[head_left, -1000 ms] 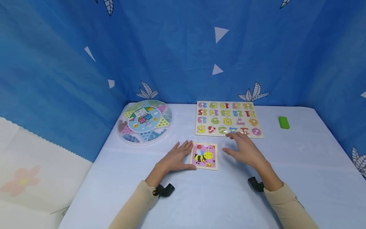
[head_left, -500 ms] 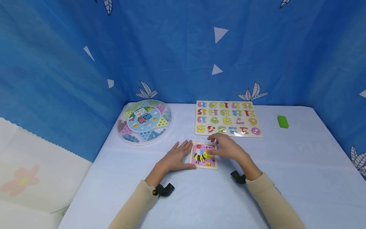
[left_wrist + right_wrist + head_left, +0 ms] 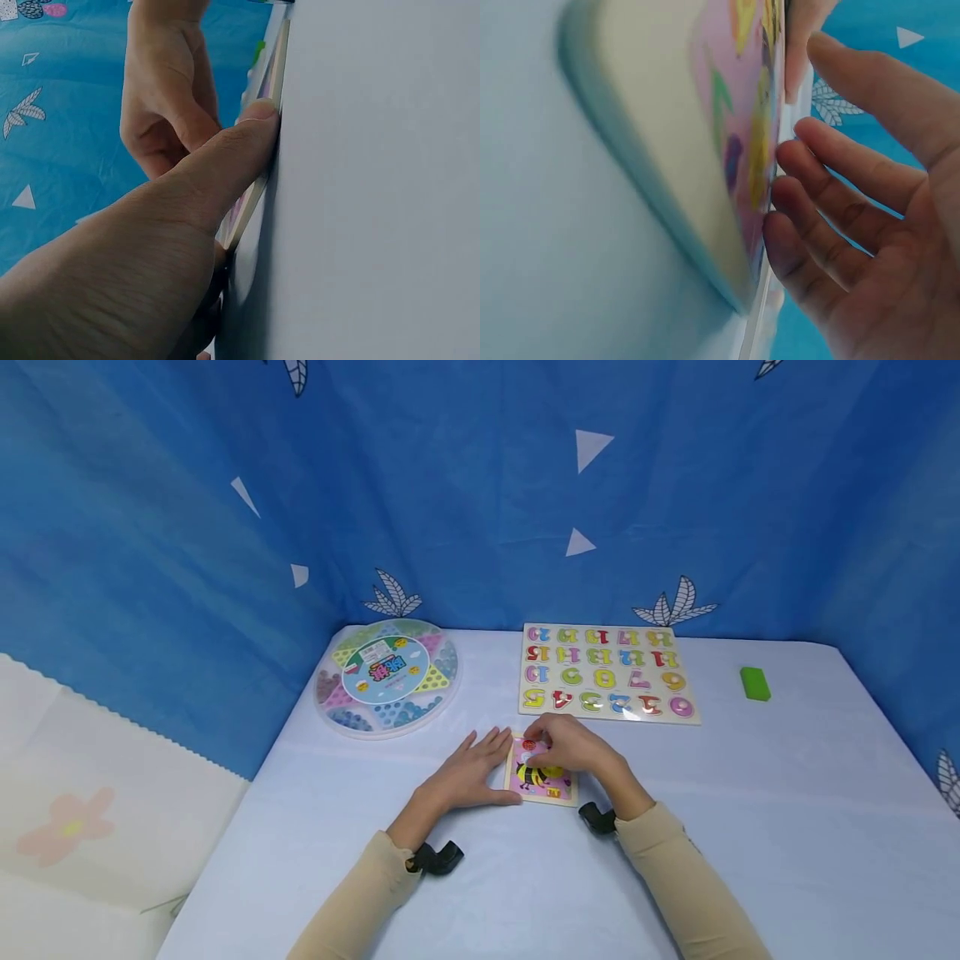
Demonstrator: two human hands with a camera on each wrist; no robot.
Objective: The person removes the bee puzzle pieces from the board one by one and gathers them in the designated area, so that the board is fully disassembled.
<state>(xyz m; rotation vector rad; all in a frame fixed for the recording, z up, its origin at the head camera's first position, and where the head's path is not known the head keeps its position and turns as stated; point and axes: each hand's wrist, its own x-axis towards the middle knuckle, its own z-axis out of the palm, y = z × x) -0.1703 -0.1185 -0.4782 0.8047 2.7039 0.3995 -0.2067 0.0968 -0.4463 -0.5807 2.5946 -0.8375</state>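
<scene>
A small square bee jigsaw puzzle point(image 3: 546, 783) with a pale wooden frame lies at the middle of the table. My left hand point(image 3: 461, 777) rests against its left side, fingers straight and thumb along the lower left corner. In the left wrist view, the left thumb point(image 3: 232, 150) lies across the edge of the puzzle's frame point(image 3: 244, 214). Over the puzzle's upper part is my right hand point(image 3: 573, 747), covering part of the bee. The right wrist view has its fingers point(image 3: 840, 214) loosely bent, fingertips close to the picture, with the thumb apart and nothing pinched.
Behind the hands, a number puzzle board point(image 3: 603, 675) lies at the table's back. A round marble board game point(image 3: 386, 677) sits at the back left, a green block point(image 3: 754, 683) at the right. A blue curtain point(image 3: 480, 493) borders the table's rear.
My right hand has moved left from beside the bee puzzle to over it. The left hand stays at the puzzle's left side. The head view has shifted slightly.
</scene>
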